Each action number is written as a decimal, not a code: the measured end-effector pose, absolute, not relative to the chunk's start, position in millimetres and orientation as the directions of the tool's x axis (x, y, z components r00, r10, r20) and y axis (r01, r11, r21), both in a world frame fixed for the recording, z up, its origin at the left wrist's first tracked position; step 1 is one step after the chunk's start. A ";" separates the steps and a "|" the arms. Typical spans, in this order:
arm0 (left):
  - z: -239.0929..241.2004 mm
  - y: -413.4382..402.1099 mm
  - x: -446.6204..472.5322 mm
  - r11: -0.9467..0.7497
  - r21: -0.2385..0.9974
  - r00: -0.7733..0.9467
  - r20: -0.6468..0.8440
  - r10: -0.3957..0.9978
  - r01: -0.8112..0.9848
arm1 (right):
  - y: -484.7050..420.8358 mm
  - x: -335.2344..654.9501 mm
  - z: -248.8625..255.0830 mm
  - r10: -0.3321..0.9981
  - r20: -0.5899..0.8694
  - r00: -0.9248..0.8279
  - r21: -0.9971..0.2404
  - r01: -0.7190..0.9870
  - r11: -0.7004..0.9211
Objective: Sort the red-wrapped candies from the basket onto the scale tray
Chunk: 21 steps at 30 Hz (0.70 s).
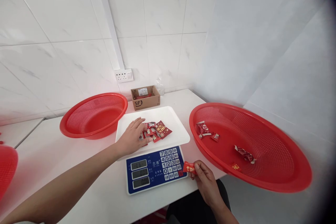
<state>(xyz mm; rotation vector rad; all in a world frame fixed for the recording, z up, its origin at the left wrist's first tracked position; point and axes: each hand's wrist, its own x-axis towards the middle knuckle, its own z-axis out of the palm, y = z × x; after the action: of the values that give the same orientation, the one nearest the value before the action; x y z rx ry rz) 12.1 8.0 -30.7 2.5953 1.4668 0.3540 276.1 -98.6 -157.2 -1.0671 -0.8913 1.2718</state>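
My left hand (pixel 132 137) is over the white scale tray (pixel 173 120). Its fingers are spread at the left side of a small heap of red wrapped candies (pixel 152 133), and its fingertips and thumb reach their edges. A larger dark red packet (pixel 163 129) with gold lettering lies against the heap. Between thumb and fingers, my right hand (pixel 206 182) pinches a small red wrapped candy (pixel 189 167) with pale print, held near the right edge of the blue scale panel (pixel 154 169). The fingers partly cover this candy.
To the right, a big red basket (pixel 285 183) contains a few red packets (pixel 244 154). Another red basket (pixel 91 133) stands left of the tray, and part of one (pixel 6 168) shows at the left edge. Behind the tray are a cardboard box (pixel 147 102) and a clear bottle (pixel 160 85).
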 end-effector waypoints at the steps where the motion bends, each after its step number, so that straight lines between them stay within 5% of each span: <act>1: -30.5 7.8 11.9 -0.522 0.248 0.502 0.143 0.853 0.816 | -98.7 276.2 -157.4 0.992 -0.052 0.111 -0.955 -0.296 -0.017; 14: -28.6 3.3 13.2 -0.511 0.333 0.517 0.078 0.852 0.792 | -98.7 274.9 -154.9 0.992 -0.059 0.110 -0.953 -0.301 -0.023; 21: -31.1 10.0 25.0 -0.522 0.270 0.540 0.010 0.842 0.809 | -98.4 275.5 -156.0 0.992 -0.050 0.112 -0.962 -0.271 -0.018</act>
<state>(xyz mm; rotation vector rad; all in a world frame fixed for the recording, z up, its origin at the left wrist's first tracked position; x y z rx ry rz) 25.0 10.0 -31.1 2.5454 1.3890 0.2040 275.5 -98.4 -156.0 -1.0844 -0.9063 1.2636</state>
